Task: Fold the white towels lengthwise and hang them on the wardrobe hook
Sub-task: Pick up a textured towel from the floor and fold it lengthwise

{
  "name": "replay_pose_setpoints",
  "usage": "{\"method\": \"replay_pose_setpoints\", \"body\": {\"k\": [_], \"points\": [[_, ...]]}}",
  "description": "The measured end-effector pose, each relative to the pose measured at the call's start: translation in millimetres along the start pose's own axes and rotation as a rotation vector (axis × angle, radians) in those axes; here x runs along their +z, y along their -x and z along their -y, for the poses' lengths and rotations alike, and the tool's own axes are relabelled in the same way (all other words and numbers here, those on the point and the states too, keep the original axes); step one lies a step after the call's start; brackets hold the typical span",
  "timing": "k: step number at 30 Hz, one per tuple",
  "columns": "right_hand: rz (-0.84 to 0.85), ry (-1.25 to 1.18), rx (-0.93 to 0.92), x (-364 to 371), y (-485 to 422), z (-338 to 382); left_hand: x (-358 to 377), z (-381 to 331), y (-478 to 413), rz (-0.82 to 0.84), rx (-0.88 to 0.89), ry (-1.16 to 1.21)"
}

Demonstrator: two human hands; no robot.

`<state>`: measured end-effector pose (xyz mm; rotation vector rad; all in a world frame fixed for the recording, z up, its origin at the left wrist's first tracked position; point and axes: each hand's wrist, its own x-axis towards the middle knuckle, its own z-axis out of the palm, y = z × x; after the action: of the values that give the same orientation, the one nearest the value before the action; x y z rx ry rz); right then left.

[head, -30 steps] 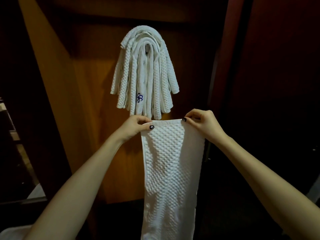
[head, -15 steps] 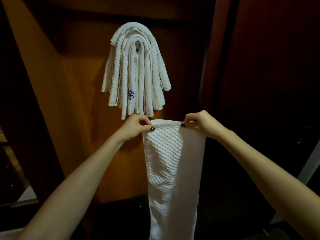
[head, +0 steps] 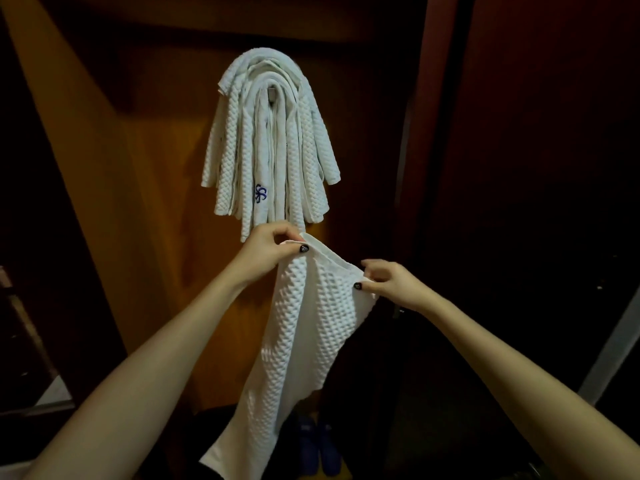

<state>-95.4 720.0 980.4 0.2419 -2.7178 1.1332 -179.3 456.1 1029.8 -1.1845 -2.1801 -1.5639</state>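
A white waffle-weave towel (head: 304, 327) hangs in front of me, folded into a long strip. My left hand (head: 268, 249) pinches its upper left corner, just below the hung towels. My right hand (head: 389, 284) pinches the upper right corner, lower than the left, so the top edge slants down to the right. Several folded white towels (head: 273, 147) drape over the wardrobe hook (head: 272, 93), of which only a small part shows; one towel bears a blue logo.
An orange wooden wardrobe panel (head: 145, 209) stands behind the towels. A dark reddish door (head: 519, 168) is at the right. Blue shoes (head: 317, 445) sit on the dark floor under the towel's lower end. Shelves show dimly at the far left.
My right hand has dropped and drawn nearer to me, tilting the towel's top edge. The towel's lower part has swung left. My left hand stays near the hung towels.
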Motion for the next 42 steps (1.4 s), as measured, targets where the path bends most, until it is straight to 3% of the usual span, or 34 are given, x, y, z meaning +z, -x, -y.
{"method": "replay_pose_setpoints", "body": {"k": [5,9,11,18,26,42], "points": [[0.06,-0.21,0.028,23.9,-13.2,11.8,-25.6,6.8,6.0,-0.07,-0.038,-0.054],[0.055,-0.069,0.063,31.5,-27.8,15.5,-44.0,19.5,13.1,-0.112,-0.101,-0.213],[-0.045,-0.002,0.044,34.1,-31.7,16.2,-50.1,24.8,18.4,-0.116,-0.122,-0.253],[-0.32,-0.051,-0.147,21.2,-37.0,41.2,-73.5,27.5,31.1,0.07,-0.22,-0.262],[-0.428,-0.075,-0.266,3.7,-29.9,49.9,-60.0,32.9,38.7,0.199,-0.401,-0.287],[-0.436,0.182,-0.203,-36.1,-12.8,27.5,-23.2,24.1,14.9,0.074,-0.301,-0.386]]}}
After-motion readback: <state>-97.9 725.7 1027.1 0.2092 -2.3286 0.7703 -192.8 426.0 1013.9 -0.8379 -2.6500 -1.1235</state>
